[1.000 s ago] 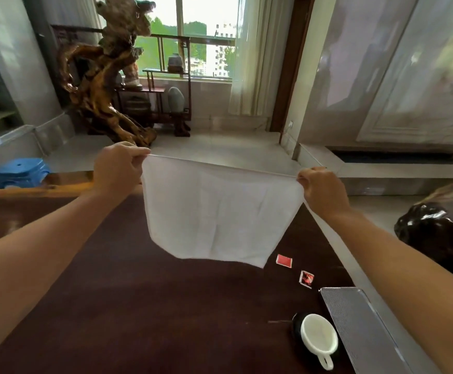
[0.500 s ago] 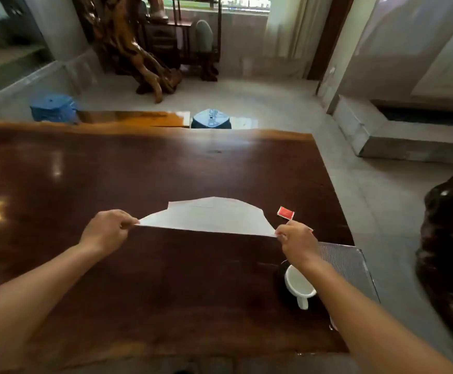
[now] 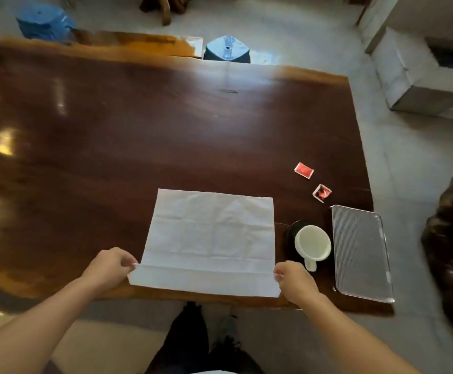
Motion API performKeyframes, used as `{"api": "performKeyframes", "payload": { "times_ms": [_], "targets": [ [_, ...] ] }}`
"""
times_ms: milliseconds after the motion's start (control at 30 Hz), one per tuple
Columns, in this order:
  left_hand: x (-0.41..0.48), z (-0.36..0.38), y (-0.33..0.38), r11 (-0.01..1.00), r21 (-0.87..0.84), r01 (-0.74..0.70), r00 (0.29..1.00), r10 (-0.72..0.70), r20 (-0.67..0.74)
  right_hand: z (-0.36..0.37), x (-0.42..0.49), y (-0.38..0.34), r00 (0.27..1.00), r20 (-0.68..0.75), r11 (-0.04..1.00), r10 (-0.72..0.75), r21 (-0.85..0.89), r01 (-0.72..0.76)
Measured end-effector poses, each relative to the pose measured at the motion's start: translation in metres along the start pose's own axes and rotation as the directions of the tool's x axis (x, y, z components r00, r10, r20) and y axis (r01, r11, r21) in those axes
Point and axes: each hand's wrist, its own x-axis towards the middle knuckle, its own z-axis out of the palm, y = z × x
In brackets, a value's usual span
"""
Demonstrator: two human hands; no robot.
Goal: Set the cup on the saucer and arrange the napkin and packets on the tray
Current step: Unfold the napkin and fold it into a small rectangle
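A white napkin (image 3: pixel 211 238) lies spread flat on the dark wooden table (image 3: pixel 139 136), with a narrow strip folded along its near edge. My left hand (image 3: pixel 110 267) pinches the napkin's near left corner and my right hand (image 3: pixel 294 279) pinches its near right corner. Right of the napkin a white cup (image 3: pixel 313 242) stands on a dark saucer (image 3: pixel 291 233), handle toward me. A silver mesh tray (image 3: pixel 360 252) lies at the table's right end. Two red packets, one (image 3: pixel 304 170) farther and one (image 3: pixel 321 193) nearer, lie on the wood beyond the tray.
The table's near edge runs just under my hands. Two blue stools, one (image 3: pixel 46 21) at the left and one (image 3: pixel 226 51) at the centre, stand beyond the far edge. A dark glossy object (image 3: pixel 451 238) sits on the floor at the right.
The napkin, held up in the air a second ago, has come down and now lies flat on the table. Both hands lowered toward the near edge, still pinching its corners.
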Motion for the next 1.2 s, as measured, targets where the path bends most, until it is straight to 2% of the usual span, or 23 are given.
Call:
{"api": "performKeyframes", "payload": {
  "times_ms": [300, 500, 733, 933, 1067, 1200],
  "targets": [
    [0.075, -0.047, 0.028, 0.985, -0.173, -0.025, 0.998, 0.013, -0.069, -0.062, 0.062, -0.037, 0.984, -0.113, 0.985, 0.136, 0.126, -0.121],
    [0.130, -0.057, 0.049, 0.964, -0.267, 0.013, 0.995, -0.038, -0.091, -0.081, 0.115, -0.052, 0.961, -0.165, 0.964, 0.220, 0.187, -0.188],
    [0.177, -0.047, 0.069, 0.944, -0.318, 0.083, 0.981, -0.134, -0.142, -0.067, 0.173, -0.053, 0.898, -0.117, 0.796, 0.425, 0.522, -0.308],
    [0.212, -0.029, 0.079, 0.930, -0.322, 0.176, 0.966, -0.226, -0.123, -0.049, 0.217, -0.039, 0.833, -0.028, 0.637, 0.552, 0.659, -0.401],
    [0.221, -0.019, 0.078, 0.922, -0.307, 0.237, 0.949, -0.287, -0.127, -0.046, 0.224, -0.039, 0.833, -0.099, 0.693, 0.545, 0.613, -0.380],
    [0.220, -0.018, 0.082, 0.924, -0.293, 0.247, 0.947, -0.294, -0.127, -0.046, 0.219, -0.043, 0.856, -0.193, 0.750, 0.479, 0.597, -0.286]
  ]
}}
